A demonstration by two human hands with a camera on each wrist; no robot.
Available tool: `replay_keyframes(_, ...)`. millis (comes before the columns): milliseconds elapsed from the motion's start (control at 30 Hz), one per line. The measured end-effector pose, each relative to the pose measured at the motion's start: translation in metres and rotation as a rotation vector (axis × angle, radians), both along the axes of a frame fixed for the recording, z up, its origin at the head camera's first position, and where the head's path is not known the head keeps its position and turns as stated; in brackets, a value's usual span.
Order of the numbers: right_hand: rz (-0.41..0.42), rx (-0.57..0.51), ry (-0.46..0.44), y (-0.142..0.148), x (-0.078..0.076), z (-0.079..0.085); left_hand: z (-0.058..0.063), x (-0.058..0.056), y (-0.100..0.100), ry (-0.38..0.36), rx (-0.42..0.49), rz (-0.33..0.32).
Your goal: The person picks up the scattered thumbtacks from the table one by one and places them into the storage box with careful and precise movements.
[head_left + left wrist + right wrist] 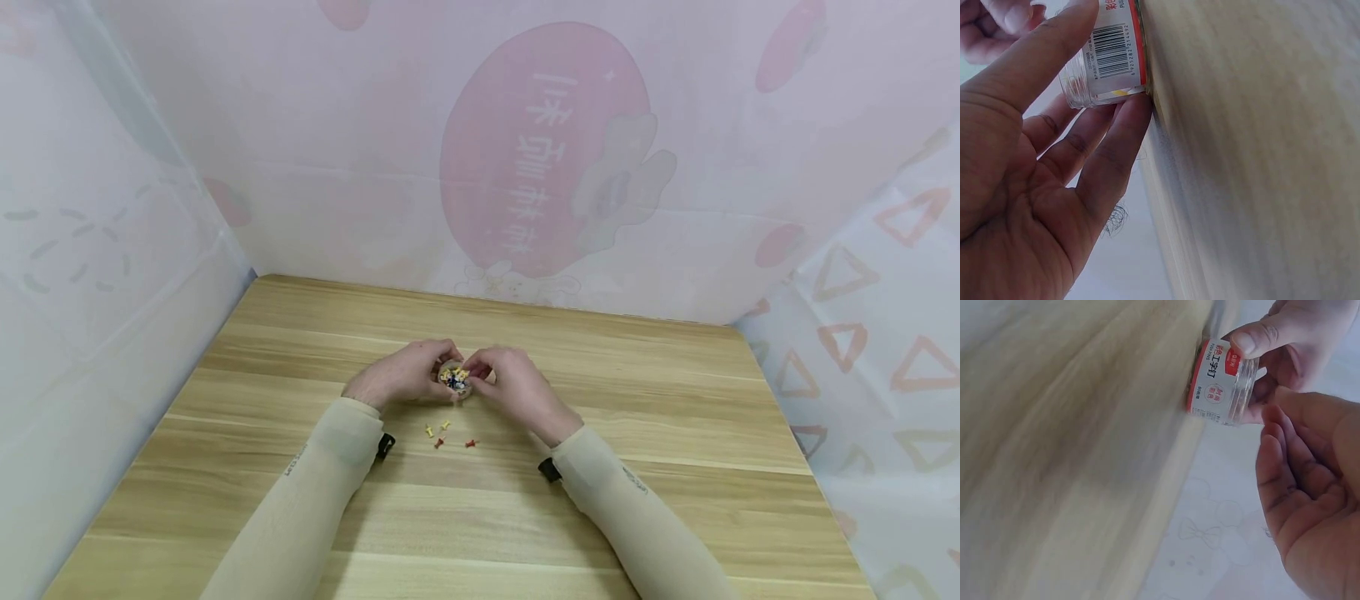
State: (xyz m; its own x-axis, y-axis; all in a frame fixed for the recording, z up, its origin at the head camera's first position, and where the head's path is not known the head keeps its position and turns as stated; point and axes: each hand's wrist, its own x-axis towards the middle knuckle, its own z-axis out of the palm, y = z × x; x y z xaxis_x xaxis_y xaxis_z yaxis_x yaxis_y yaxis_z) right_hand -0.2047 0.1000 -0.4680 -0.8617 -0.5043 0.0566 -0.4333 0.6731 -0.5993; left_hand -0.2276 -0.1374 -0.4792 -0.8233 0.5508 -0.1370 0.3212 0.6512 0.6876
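A small clear jar (pixel 1215 381) with a red and white printed label stands on the wooden table. Push pins (pixel 454 379) of mixed colours fill its mouth. My left hand (pixel 408 372) holds the jar round its side, thumb and fingers on opposite sides. At the jar's mouth, my right hand (pixel 517 387) has its thumb and fingertips bent close together; whether a pin is between them is hidden. A white tip (pixel 1261 373) pokes out at the rim. Nearer me on the table lie two yellow push pins (pixel 430 431) and two red push pins (pixel 470 443).
The wood-grain table (pixel 637 500) reaches back to a pale printed curtain (pixel 337 208). Similar cloth hangs along the left and right sides. Both forearms wear beige sleeves (pixel 300 500), with a black strap piece (pixel 550 470) near each wrist.
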Motion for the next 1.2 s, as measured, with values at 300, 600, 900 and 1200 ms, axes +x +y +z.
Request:
replay_keyframes(300,0.190,0.185,0.059,0.008,0.014,0.007,0.000,0.001,-0.001,-0.015,0.006,0.012)
replay_keyframes(600,0.409,0.328,0.141,0.010,0.026,0.003,-0.001,0.002,0.000,-0.011,0.005,0.022)
replay_keyframes(900,0.491,0.399,0.087,0.006,0.036,-0.001,0.000,0.002,0.000,-0.003,0.009,0.022)
replay_keyframes(1200,0.443,0.380,0.104,0.005,0.036,0.001,-0.002,0.002,0.000,0.003,0.007,0.020)
